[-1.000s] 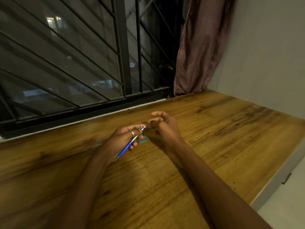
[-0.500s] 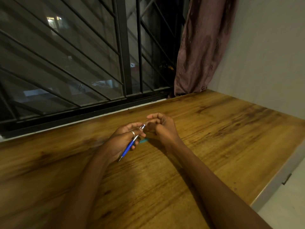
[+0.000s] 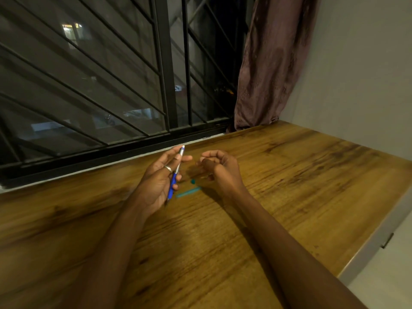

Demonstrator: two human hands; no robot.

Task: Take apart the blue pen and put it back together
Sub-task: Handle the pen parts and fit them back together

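My left hand (image 3: 159,181) holds the blue pen (image 3: 174,180) between thumb and fingers, its silver end pointing up and away and its tip down toward my wrist. A ring sits on one finger. My right hand (image 3: 219,169) hovers just right of the pen with fingers curled, thumb against the index fingertip; whether a small part is pinched there is hidden. On the wooden table (image 3: 289,186) between the hands lie a thin teal stick (image 3: 188,192) and a small teal piece (image 3: 193,181).
A barred window (image 3: 100,85) runs along the table's far edge. A brownish curtain (image 3: 272,63) hangs at the back right beside a grey wall. The table's right edge (image 3: 374,239) drops off to a pale floor.
My hands have drawn apart: the right hand left the pen's top end and moved right. The left hand tilted the pen more upright. The teal pieces on the table now show.
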